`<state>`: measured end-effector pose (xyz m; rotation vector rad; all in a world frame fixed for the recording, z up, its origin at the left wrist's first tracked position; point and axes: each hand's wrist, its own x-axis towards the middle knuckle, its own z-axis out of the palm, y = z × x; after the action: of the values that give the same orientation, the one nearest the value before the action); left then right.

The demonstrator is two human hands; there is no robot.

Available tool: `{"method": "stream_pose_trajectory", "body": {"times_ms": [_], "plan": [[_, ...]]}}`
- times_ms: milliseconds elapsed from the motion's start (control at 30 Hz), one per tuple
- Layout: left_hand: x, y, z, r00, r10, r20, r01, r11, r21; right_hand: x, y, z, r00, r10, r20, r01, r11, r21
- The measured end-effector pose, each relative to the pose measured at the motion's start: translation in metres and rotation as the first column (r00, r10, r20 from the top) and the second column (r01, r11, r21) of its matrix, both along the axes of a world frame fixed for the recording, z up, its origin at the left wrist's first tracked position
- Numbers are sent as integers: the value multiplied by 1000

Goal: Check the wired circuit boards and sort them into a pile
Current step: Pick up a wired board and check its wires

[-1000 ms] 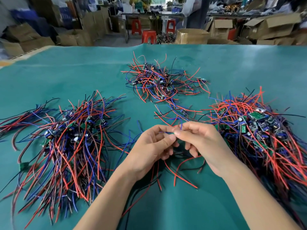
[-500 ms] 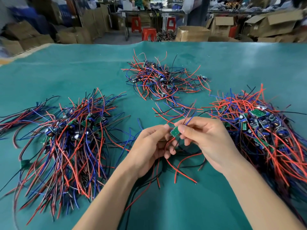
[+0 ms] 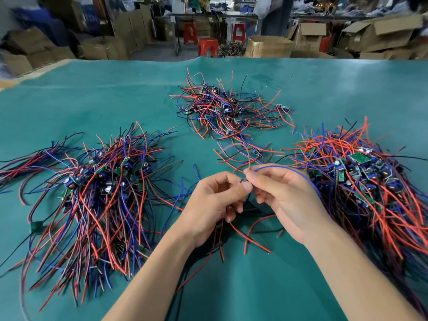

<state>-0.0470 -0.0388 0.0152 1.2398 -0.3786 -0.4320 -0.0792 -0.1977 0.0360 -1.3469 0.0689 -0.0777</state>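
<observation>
From the head view, the left hand [image 3: 215, 202] and right hand [image 3: 284, 195] meet over the green desk [image 3: 115, 93], fingers of both pinched on one small wired board [image 3: 243, 180], mostly hidden between them. Its blue wire [image 3: 298, 173] arcs over the right hand. To check it well, the person should likely turn the board face-up, then lay it on the left pile [image 3: 97, 181], wires aligned, clear of the right pile [image 3: 361, 177].

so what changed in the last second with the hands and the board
Both hands turned the wired board: its green face, showing half a second ago, is now hidden, and a blue wire arcs over the right hand. The three piles stayed put.
</observation>
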Motion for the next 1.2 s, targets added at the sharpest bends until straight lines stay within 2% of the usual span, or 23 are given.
{"method": "stream_pose_trajectory", "body": {"times_ms": [133,300,500,600,733,800,867,933,1067,1133,1200], "plan": [[-2,-2,-3,995,48,83,-55,994,89,0,3,-3,999,-13,-47,11,999,-44],[-2,-3,-4,993,54,108,-72,982,173,1,1,-4,994,-53,-98,46,997,-68],[-2,-2,-1,996,20,84,-33,988,149,2,1,-3,994,-56,-96,49,996,-73],[-2,-2,-2,995,14,98,-30,986,164,2,4,-8,991,-131,-32,123,973,-197],[-2,-1,-3,994,-68,90,50,981,187,9,-7,-11,919,-364,154,394,831,-393],[-3,-1,-2,990,-108,85,90,978,188,11,-14,-11,857,-415,305,515,687,-513],[-3,1,-1,989,-122,84,105,977,183,9,-13,-8,801,-395,451,599,547,-585],[-2,3,0,985,-141,95,121,974,189,10,-16,-5,741,-407,534,671,473,-571],[-3,3,0,974,-187,126,158,964,212,15,-34,-4,652,-555,517,757,435,-488],[-3,2,0,975,-188,115,165,969,182,17,-37,-4,628,-632,454,778,507,-372],[-2,3,-1,981,-168,93,154,978,144,17,-36,0,568,-732,377,815,565,-130]]}}
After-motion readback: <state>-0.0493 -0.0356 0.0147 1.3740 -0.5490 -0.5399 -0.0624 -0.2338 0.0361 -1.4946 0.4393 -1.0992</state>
